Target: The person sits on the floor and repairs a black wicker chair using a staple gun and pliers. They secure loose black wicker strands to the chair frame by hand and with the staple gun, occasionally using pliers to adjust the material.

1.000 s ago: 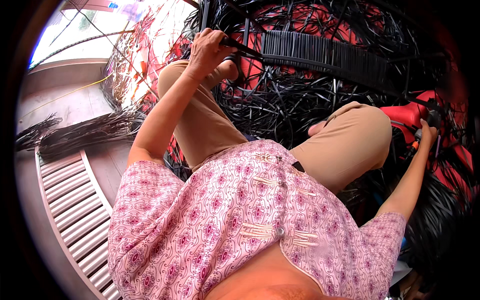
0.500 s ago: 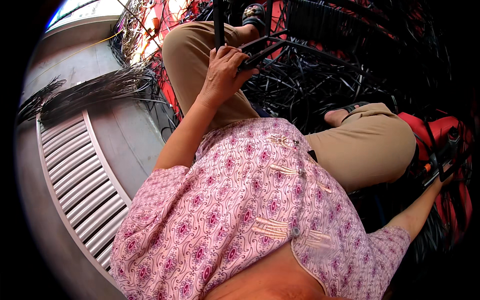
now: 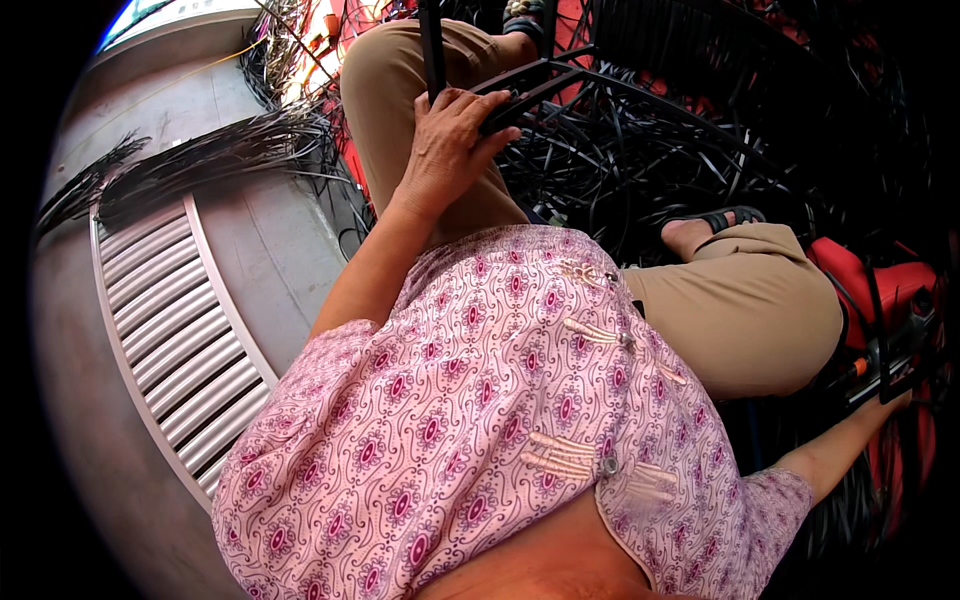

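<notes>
In the head view, the person's left hand is partly curled, back of the hand upward, fingers bent over the corner of a dark frame with the thumb stretched out along the near side of its bar, so it has hold of the frame at that joint. The frame stands in front of the person, its upright bar rising just beside the left knee, near the middle of the upper edge. Holding it where bars meet probably steadies several of them at once, and the knees spread to either side seem to leave room for it between the legs. Farther back, close-set dark strips run across the frame. The right hand reaches out beside the right knee, among dark bars and a grey metal tool; the shadow and the bars over the fingers are such that I cannot tell how far they are bent or whether they grip it. A red object lies just beyond that hand. Loose black strips cover the floor near the feet, while a bundle of strips lies across a slatted metal rack on the left, perhaps kept there within arm's reach.
</notes>
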The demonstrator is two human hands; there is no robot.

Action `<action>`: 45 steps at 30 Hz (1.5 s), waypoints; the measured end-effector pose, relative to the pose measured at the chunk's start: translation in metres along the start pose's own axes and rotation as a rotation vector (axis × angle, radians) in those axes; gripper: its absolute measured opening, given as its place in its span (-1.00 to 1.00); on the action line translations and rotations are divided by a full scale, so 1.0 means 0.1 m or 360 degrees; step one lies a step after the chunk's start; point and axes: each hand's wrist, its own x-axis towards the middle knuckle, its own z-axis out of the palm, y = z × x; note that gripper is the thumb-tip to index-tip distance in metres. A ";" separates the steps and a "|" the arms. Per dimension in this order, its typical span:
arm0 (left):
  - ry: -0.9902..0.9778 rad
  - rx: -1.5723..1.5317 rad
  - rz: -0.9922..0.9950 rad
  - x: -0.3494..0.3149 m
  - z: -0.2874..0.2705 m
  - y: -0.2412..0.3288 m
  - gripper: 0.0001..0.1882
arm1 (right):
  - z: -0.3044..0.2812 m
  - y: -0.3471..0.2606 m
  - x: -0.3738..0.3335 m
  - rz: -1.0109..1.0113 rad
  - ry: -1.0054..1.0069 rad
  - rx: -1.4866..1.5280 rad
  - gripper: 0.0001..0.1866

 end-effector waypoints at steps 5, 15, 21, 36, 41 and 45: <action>-0.0147 0.0006 0.0018 0.02 -0.01 -0.04 -0.58 | -0.20 -0.12 -0.06 -0.0052 0.0187 0.0159 -0.64; -0.0130 -0.0048 0.0053 -0.04 -0.09 -0.09 -0.57 | -0.99 -1.26 -1.48 -0.0510 0.0647 0.0532 -0.61; 0.0248 0.0051 0.0145 -0.13 -0.03 -0.04 -0.46 | -1.09 -2.08 -2.94 -0.1348 0.0215 0.0707 -0.69; 0.0553 -0.0449 0.0068 -0.32 0.02 -0.50 -0.21 | -1.23 -3.18 -4.62 -0.2392 -0.0100 0.1128 -0.54; 0.0529 -0.0426 0.0024 -0.20 0.12 -0.46 -0.33 | -2.06 -3.72 -4.80 -0.2823 0.0100 0.1546 -0.57; 0.0505 -0.0306 0.0093 -0.11 0.18 -0.50 -0.46 | -2.29 -3.87 -5.36 -0.2986 -0.0534 0.1378 -0.46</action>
